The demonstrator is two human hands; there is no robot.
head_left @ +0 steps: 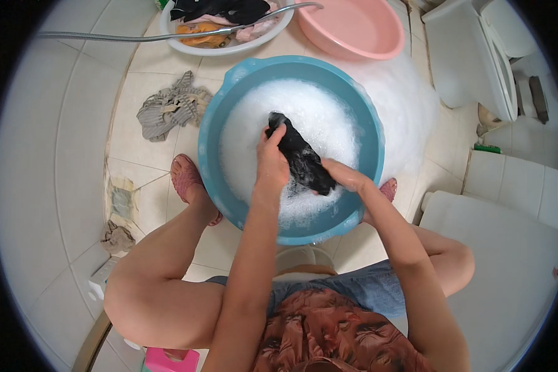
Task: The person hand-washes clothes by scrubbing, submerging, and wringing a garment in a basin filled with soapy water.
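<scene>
A bunched, wet black cloth point(301, 155) stretches between my two hands, just over white suds point(322, 111) in a large blue basin point(217, 124). What kind of garment it is, I cannot tell. My left hand point(273, 158) grips its upper left end, thumb on top. At the lower right end, my right hand point(344, 175) is closed around the cloth, its fingers partly hidden beneath. Flecks of foam cling to the fabric. The basin stands on the floor between my feet.
Behind the basin are a white tub point(229, 46) of clothes, a metal shower hose point(136, 38) crossing it, and a pink basin point(353, 28). A striped cloth point(167, 111) lies on the tiles at left. Foam point(409, 118) has spread at right, near a toilet point(465, 56).
</scene>
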